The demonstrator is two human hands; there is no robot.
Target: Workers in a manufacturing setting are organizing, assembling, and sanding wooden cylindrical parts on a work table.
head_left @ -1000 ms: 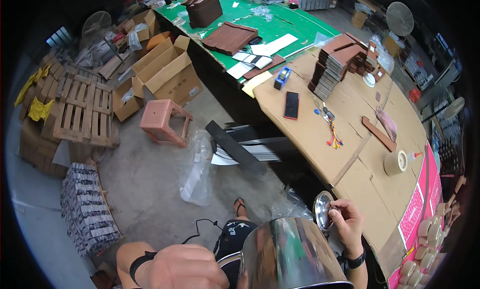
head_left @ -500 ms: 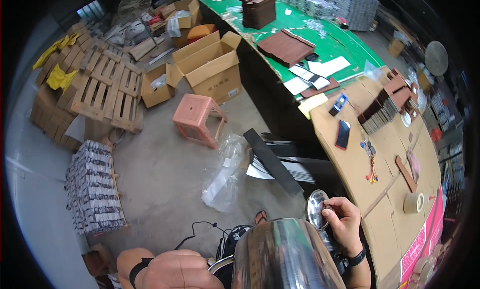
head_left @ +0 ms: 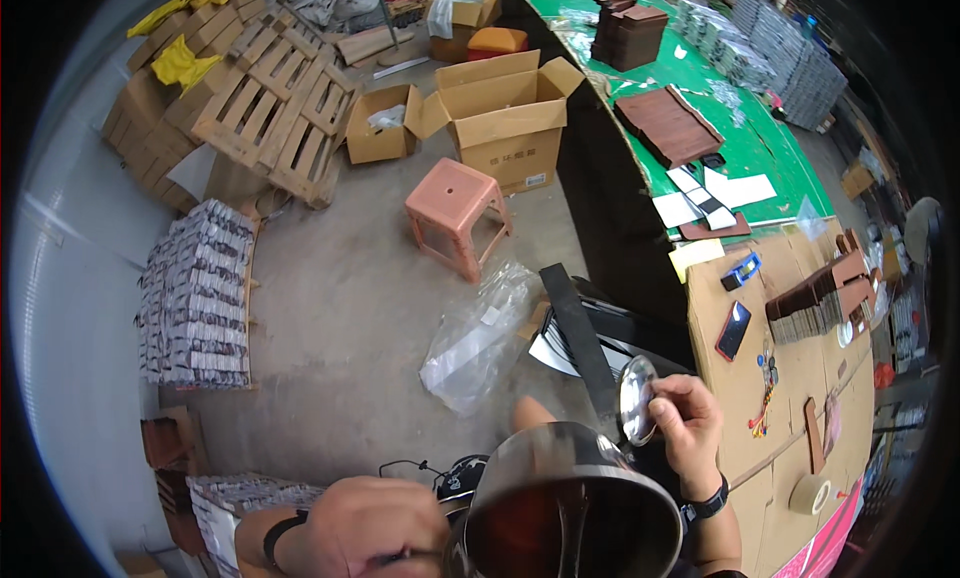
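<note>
My right hand pinches a round shiny metal lid by its middle, holding it on edge above and right of a metal pot. The pot stands close to me at the bottom of the view, tilted so that its mouth and dark reddish inside show. Beside the pot on its left is my left hand, closed in a fist around a dark part that looks like the pot's handle; the grip is partly hidden. Another rim shows between this hand and the pot.
A cardboard-covered table stands on my right, bearing a phone, tape roll and brown stacked pieces. Ahead are a pink stool, clear plastic sheeting, a black strip and an open carton.
The pot has tipped so its mouth now faces up into view, where its side showed before. Both hands keep their grips; the whole view has shifted.
</note>
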